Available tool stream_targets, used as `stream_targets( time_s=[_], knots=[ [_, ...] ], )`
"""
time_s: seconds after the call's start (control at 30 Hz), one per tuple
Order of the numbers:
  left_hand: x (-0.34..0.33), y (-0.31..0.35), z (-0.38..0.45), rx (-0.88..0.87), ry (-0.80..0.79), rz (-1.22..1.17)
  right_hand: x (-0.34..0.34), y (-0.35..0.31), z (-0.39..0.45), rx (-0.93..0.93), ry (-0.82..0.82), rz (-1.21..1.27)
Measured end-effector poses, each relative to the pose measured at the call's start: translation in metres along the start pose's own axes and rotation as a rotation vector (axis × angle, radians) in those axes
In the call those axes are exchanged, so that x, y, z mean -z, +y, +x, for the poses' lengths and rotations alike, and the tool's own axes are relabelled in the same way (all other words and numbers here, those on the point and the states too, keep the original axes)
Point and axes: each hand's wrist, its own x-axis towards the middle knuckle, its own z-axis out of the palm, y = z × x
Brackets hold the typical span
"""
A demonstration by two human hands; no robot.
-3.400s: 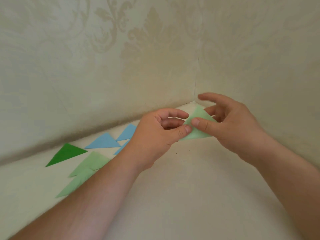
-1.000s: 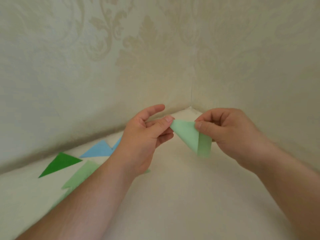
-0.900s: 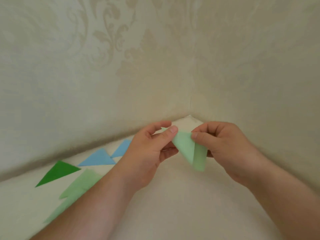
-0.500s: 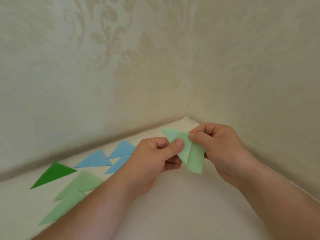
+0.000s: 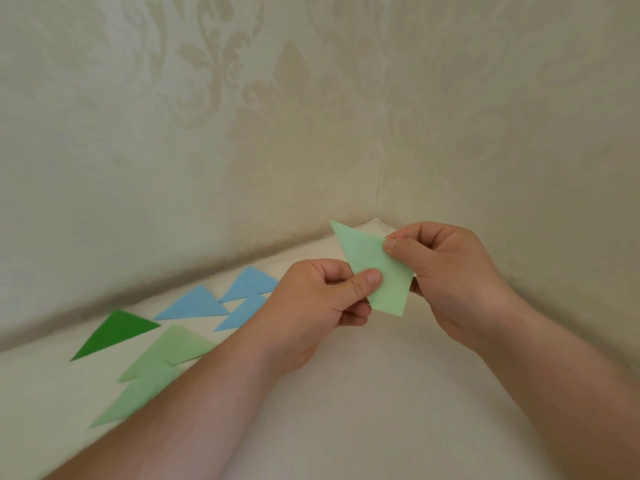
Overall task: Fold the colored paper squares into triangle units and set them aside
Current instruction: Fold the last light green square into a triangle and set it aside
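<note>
Far left: a dark green triangle (image 5: 114, 332) is lying flat on the pale surface (image 5: 381, 410), close to the foot of the patterned wall (image 5: 173, 150).

Just right of it and nearer the camera, two light green triangles are lying flat and overlapping: the upper one (image 5: 176, 346) is sitting partly over the lower one (image 5: 138, 396), and the left forearm is hiding the lower one's right edge.

Further back, three blue triangles are lying in a cluster: one (image 5: 194, 304) alone on the left, one (image 5: 251, 282) nearest the wall, and a third (image 5: 242, 313) tucked under its lower edge and partly covered by the left hand.

Left hand (image 5: 311, 306): it is hovering above the surface, fingers curled in, thumb pressing on the lower left part of a light green folded paper (image 5: 377, 268) and pinching it against the fingers behind.

The folded paper is being held in the air between both hands, in front of the wall corner. Its pointed tip is aiming up and to the left; its lower edge is hanging free below the thumbs.

Right hand (image 5: 450, 278): it is gripping the same paper at its upper right edge, thumb on the front face, the other fingers curled over behind it.
</note>
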Motion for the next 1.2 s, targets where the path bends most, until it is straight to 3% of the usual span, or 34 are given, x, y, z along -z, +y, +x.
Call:
stream_targets(
  time_s=[0.3,0.5,0.63,0.93,1.03,1.2],
  knots=[
    [0.003,0.0,-0.001,-0.052,-0.001,0.035,0.0,-0.002,-0.002,-0.041,-0.001,0.033],
    [0.007,0.0,-0.002,-0.044,-0.03,0.043,0.006,-0.008,-0.004,-0.149,-0.173,0.044],
    [0.008,0.001,0.0,-0.001,-0.03,0.001,0.012,-0.011,-0.002,-0.182,-0.195,0.03],
    [0.008,0.0,-0.002,0.016,-0.069,-0.006,0.007,-0.006,-0.005,-0.029,-0.184,-0.014],
    [0.006,-0.001,-0.003,-0.025,-0.066,0.027,0.006,-0.004,-0.004,-0.005,-0.156,-0.038],
    [0.008,0.003,-0.001,-0.208,0.071,-0.13,0.007,-0.004,-0.004,0.0,-0.151,-0.049]
  ],
)
